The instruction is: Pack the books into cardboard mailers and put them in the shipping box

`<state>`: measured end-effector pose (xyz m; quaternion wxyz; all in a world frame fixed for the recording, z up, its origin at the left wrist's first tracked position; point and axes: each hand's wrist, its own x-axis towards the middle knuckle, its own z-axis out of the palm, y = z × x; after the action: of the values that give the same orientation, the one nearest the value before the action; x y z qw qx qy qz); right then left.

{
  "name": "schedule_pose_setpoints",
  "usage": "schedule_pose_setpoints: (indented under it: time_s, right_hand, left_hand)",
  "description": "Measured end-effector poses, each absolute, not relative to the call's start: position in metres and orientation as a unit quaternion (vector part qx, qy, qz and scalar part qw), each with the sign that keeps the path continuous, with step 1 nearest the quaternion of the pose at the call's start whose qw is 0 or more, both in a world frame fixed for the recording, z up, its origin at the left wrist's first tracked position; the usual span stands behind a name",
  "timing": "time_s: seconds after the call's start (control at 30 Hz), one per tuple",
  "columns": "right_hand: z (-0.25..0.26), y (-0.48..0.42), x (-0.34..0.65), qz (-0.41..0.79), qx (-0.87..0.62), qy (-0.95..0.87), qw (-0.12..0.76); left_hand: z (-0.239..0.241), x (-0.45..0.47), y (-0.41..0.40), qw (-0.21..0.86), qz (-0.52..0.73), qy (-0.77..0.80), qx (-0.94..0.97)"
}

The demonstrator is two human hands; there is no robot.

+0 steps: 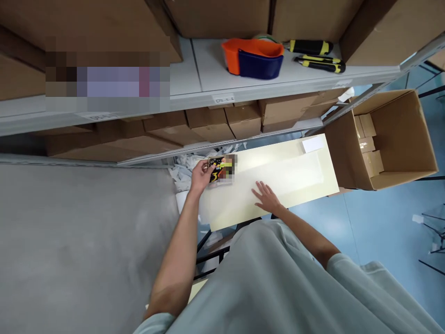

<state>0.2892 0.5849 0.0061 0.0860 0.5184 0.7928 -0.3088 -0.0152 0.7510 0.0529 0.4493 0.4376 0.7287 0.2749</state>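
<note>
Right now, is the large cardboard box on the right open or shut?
Open: the large cardboard box has an uncovered mouth, and smaller cartons are visible inside.

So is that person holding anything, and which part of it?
Yes. The left hand holds a small black printed packet by its edge on the picture's left side. The right hand holds nothing, spread out over the pale table.

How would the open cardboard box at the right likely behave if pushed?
The open cardboard box would probably hold its shape, given its straight walls. It may be light for its size, since much bare interior shows; the small cartons could shift into that space.
</note>
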Motion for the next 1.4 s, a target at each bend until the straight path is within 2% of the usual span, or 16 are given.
schedule_pose_setpoints:
  time_s: [0.13,0.27,0.33,0.4,0.57,0.67,0.83,0.9,1.0,1.17,1.4]
  right_hand:
    - [0.004,0.563,0.387,-0.31,0.562,0.762,0.088]
    - [0.007,0.557,0.456,-0.341,0.526,0.775,0.079]
    - [0.007,0.561,0.483,-0.342,0.539,0.767,0.065]
    - [0.005,0.566,0.509,-0.33,0.579,0.743,0.056]
    - [-0.001,0.567,0.566,-0.337,0.598,0.725,0.053]
    - [-0.003,0.56,0.588,-0.387,0.602,0.698,0.007]
    - [-0.006,0.555,0.617,-0.54,0.659,0.453,-0.263]
    - [-0.009,0.557,0.629,-0.573,0.671,0.343,-0.321]
    - [-0.018,0.56,0.644,-0.583,0.68,0.301,-0.327]
    - [-0.038,0.561,0.653,-0.564,0.71,0.314,-0.282]
    - [-0.042,0.553,0.663,-0.522,0.745,0.348,-0.224]
  left_hand:
    - [0.097,0.037,0.755,0.367,0.374,0.721,0.453]
    - [0.141,0.098,0.752,0.27,0.514,0.673,0.457]
    - [0.154,0.129,0.744,0.277,0.531,0.666,0.445]
    - [0.157,0.163,0.734,0.329,0.523,0.67,0.412]
    - [0.12,0.267,0.704,0.536,0.442,0.664,0.277]
    - [0.086,0.325,0.688,0.621,0.375,0.647,0.236]
    - [0.035,0.384,0.678,0.692,0.286,0.622,0.229]
    - [0.017,0.399,0.68,0.706,0.274,0.618,0.214]
    - [-0.006,0.419,0.687,0.709,0.262,0.621,0.208]
    - [-0.034,0.439,0.69,0.661,0.189,0.682,0.249]
    - [-0.046,0.443,0.681,0.611,0.142,0.706,0.328]
